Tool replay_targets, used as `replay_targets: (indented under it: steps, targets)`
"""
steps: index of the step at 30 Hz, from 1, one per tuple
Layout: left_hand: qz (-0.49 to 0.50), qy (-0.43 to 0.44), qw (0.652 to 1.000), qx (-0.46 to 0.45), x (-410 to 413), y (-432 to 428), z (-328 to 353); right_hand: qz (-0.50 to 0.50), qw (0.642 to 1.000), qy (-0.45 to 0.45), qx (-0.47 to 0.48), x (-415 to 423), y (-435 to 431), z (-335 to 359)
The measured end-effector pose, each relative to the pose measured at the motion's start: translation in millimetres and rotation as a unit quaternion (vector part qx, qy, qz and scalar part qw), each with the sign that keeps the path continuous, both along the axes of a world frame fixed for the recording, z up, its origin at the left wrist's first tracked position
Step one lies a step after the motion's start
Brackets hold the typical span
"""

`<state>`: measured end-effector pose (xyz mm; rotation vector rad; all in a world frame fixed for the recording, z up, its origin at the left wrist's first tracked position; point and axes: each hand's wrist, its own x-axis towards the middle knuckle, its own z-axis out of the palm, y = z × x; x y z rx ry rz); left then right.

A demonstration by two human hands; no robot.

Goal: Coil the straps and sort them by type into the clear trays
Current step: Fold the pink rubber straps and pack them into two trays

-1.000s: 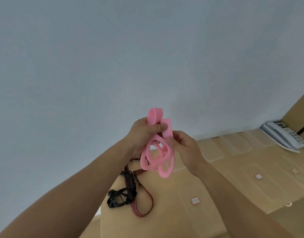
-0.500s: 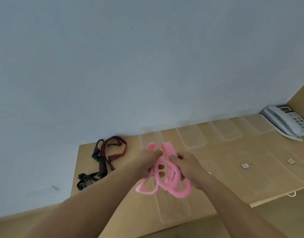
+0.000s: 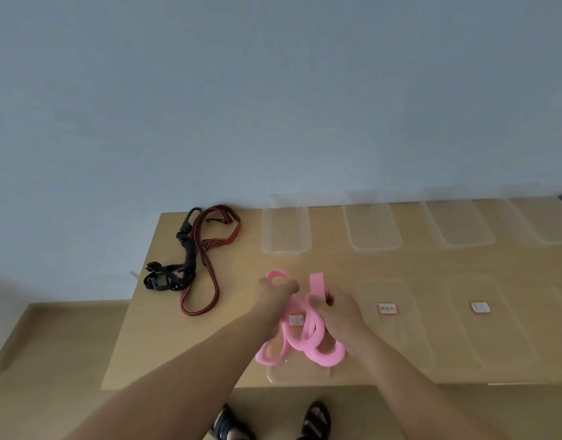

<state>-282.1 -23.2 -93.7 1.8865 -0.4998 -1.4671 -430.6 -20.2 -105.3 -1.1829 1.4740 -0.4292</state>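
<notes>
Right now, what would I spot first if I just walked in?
The bright pink strap, looped in a tangle and held by the left hand and the right hand over a clear tray at the near edge of the table. Next, the red strap and black strap lying tangled at its left end.

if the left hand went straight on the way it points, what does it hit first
Likely the raised end of the pink strap, just ahead of the left hand; beyond, a clear tray, depth unclear.
</notes>
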Motion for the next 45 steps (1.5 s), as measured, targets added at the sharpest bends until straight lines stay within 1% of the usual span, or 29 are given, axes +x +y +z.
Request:
replay_targets:
  steps: [3,4,5,7,9,11,14,16,19,21,22,24,25,28,29,30,32,34,36,38,40,43,45]
  targets:
    - [-0.040,-0.045,0.998,-0.003,2.5,6.6,0.3,0.037,0.997,0.059,-0.038,-1.3,-1.6,-7.2]
    - [-0.070,-0.082,0.994,-0.008,5.0,9.5,-0.7,0.043,0.995,0.075,-0.050,-2.4,-2.3,-8.5]
    - [-0.110,-0.137,0.984,-0.005,7.8,13.0,-3.2,0.045,0.993,0.087,-0.059,-3.1,-3.0,-9.1]
    - [-0.183,-0.256,0.949,0.026,13.0,20.6,-8.9,0.040,0.993,0.087,-0.070,-3.0,-3.2,-10.5]
    - [-0.238,-0.313,0.917,0.063,14.8,27.7,-13.5,0.031,0.994,0.075,-0.073,-0.6,-2.3,-12.5]
    - [-0.265,-0.321,0.905,0.085,13.5,32.6,-16.4,0.013,0.995,0.066,-0.068,2.4,-1.8,-13.5]
    - [-0.243,-0.333,0.908,0.073,14.2,33.9,-21.6,-0.008,0.996,0.061,-0.063,3.6,-4.1,-11.1]
    - [-0.224,-0.332,0.915,0.056,15.3,32.2,-24.0,-0.017,0.992,0.080,-0.095,-0.4,-9.3,-3.2]
    - [-0.212,-0.306,0.928,0.025,15.9,29.0,-29.3,-0.032,0.978,0.117,-0.171,-9.2,-21.2,20.5]
    - [-0.220,-0.290,0.931,0.010,16.2,27.0,-31.0,-0.024,0.976,0.103,-0.188,-10.2,-28.2,39.0]
    - [-0.224,-0.281,0.933,0.004,16.3,26.1,-31.0,-0.016,0.983,0.072,-0.169,-7.4,-29.7,46.7]
    - [-0.224,-0.262,0.939,-0.002,17.3,24.6,-29.9,0.010,0.995,0.001,-0.098,2.7,-27.6,52.3]
    - [-0.216,-0.254,0.943,-0.001,18.7,24.3,-28.4,0.024,0.997,-0.020,-0.064,8.0,-24.3,49.9]
    - [-0.188,-0.244,0.951,-0.004,25.1,25.5,-23.3,0.040,0.998,-0.042,0.014,19.1,-12.2,27.8]
    - [-0.187,-0.253,0.949,-0.011,26.3,26.3,-22.1,0.054,0.998,-0.025,0.021,20.7,-8.9,17.8]
    - [-0.194,-0.274,0.942,-0.020,27.4,27.4,-21.5,0.083,0.996,0.013,0.007,21.1,-6.7,7.9]
    - [-0.224,-0.339,0.913,-0.042,28.8,28.8,-23.7,0.132,0.985,0.101,-0.055,20.6,-3.9,-6.7]
    - [-0.249,-0.372,0.893,-0.042,28.4,31.2,-27.6,0.135,0.970,0.160,-0.126,20.4,-3.7,-12.3]
    - [-0.271,-0.386,0.881,-0.037,26.8,33.2,-31.7,0.129,0.945,0.222,-0.204,19.2,-4.0,-16.8]
    - [-0.284,-0.387,0.876,-0.038,25.5,34.1,-33.6,0.132,0.914,0.281,-0.261,19.5,-2.6,-19.1]
    - [-0.289,-0.380,0.878,-0.036,26.2,33.1,-33.4,0.145,0.902,0.307,-0.265,21.2,-1.0,-19.3]
    - [-0.305,-0.372,0.876,-0.032,32.8,31.4,-29.6,0.174,0.903,0.323,-0.223,22.6,-3.7,-18.4]
    - [-0.308,-0.370,0.875,-0.045,40.9,27.9,-23.7,0.167,0.897,0.341,-0.225,22.7,-8.5,-11.6]
